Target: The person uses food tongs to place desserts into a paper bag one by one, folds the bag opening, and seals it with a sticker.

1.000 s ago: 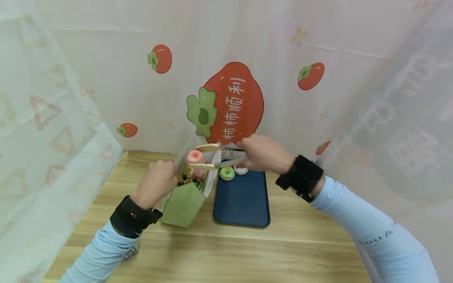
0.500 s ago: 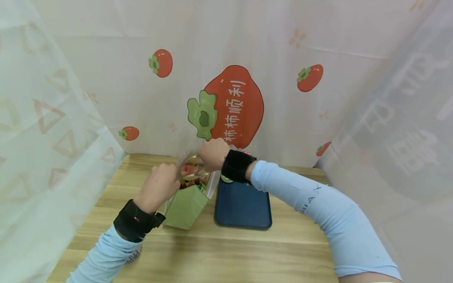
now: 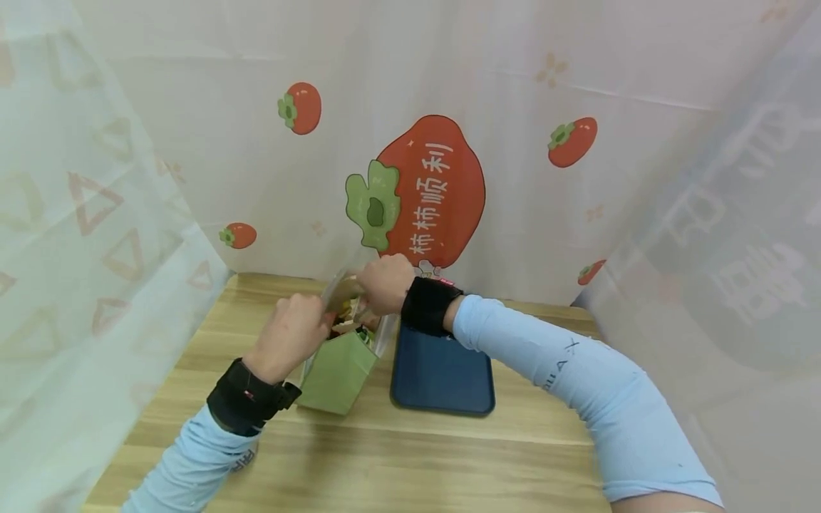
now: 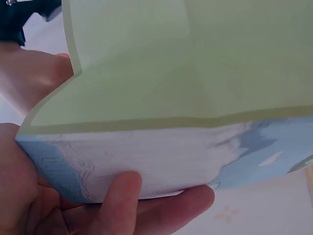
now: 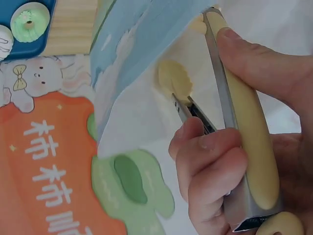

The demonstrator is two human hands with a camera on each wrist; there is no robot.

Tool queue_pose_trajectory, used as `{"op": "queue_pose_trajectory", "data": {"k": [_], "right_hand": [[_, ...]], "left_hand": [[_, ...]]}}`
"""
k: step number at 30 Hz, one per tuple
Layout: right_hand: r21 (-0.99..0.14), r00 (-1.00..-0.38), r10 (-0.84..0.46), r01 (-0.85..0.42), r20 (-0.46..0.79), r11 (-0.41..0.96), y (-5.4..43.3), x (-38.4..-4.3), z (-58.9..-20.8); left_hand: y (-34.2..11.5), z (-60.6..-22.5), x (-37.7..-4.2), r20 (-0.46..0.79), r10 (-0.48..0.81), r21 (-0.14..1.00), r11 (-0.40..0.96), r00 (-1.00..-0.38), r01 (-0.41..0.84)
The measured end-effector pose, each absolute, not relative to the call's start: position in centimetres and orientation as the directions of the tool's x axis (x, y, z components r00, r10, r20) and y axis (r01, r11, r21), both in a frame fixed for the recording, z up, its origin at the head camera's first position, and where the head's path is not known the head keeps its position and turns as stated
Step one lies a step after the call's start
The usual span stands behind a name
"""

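The left hand (image 3: 290, 336) grips the edge of the green bag (image 3: 336, 376) with curled fingers. The right hand (image 3: 386, 283) wraps its fingers round the tongs (image 5: 253, 147), whose tips reach inside.

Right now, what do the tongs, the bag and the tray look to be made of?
Tongs: metal, from their dull sheen, with matte yellow grips, probably plastic or silicone. Bag: likely matte paper, given its creases. Tray: perhaps plastic or coated metal, from its smooth, even blue.
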State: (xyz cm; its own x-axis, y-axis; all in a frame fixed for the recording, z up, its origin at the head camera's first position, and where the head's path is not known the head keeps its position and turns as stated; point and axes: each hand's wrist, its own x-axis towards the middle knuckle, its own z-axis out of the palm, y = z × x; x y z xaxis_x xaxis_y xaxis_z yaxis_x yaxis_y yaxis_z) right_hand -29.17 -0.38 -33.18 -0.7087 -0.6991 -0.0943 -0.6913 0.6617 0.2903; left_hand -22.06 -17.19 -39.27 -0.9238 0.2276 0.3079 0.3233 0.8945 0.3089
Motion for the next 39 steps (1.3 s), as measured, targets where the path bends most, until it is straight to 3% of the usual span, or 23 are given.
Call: {"op": "queue_pose_trajectory", "data": {"k": [7,12,19,25,28,32,35,39], "right_hand": [[0.147,-0.736,-0.675,-0.675,-0.056,0.723,4.5,-27.7,-29.5],[0.082,-0.783,-0.618,-0.612,0.075,0.786,8.7,-26.1,-28.7],[-0.19,-0.843,-0.481,-0.527,0.24,0.828,14.4,-25.5,-31.5],[-0.323,-0.898,-0.37,-0.432,0.236,0.842,19.1,-27.3,-37.0],[-0.342,-0.924,-0.346,-0.381,0.161,0.859,21.1,-28.4,-40.8],[-0.242,-0.953,-0.299,-0.301,0.045,0.922,22.7,-30.2,-45.3],[-0.158,-0.966,-0.259,-0.254,-0.013,0.954,23.1,-31.7,-47.4],[-0.145,-0.966,-0.248,-0.236,-0.07,0.961,23.5,-33.4,-48.9]], "left_hand": [[-17.7,-39.3,-22.3,0.307,0.219,0.317,0.894,-0.926,0.317],[-18.1,-39.1,-22.3,0.301,0.215,0.327,0.892,-0.929,0.313],[-18.3,-39.0,-22.4,0.308,0.201,0.336,0.891,-0.93,0.304],[-18.3,-39.2,-22.4,0.311,0.201,0.342,0.888,-0.929,0.307],[-18.4,-39.2,-22.3,0.305,0.206,0.338,0.889,-0.93,0.308],[-18.4,-39.2,-22.1,0.291,0.214,0.326,0.894,-0.933,0.307],[-18.4,-39.0,-22.0,0.283,0.213,0.329,0.894,-0.935,0.303],[-18.2,-39.0,-21.9,0.294,0.206,0.334,0.893,-0.933,0.303]]}}
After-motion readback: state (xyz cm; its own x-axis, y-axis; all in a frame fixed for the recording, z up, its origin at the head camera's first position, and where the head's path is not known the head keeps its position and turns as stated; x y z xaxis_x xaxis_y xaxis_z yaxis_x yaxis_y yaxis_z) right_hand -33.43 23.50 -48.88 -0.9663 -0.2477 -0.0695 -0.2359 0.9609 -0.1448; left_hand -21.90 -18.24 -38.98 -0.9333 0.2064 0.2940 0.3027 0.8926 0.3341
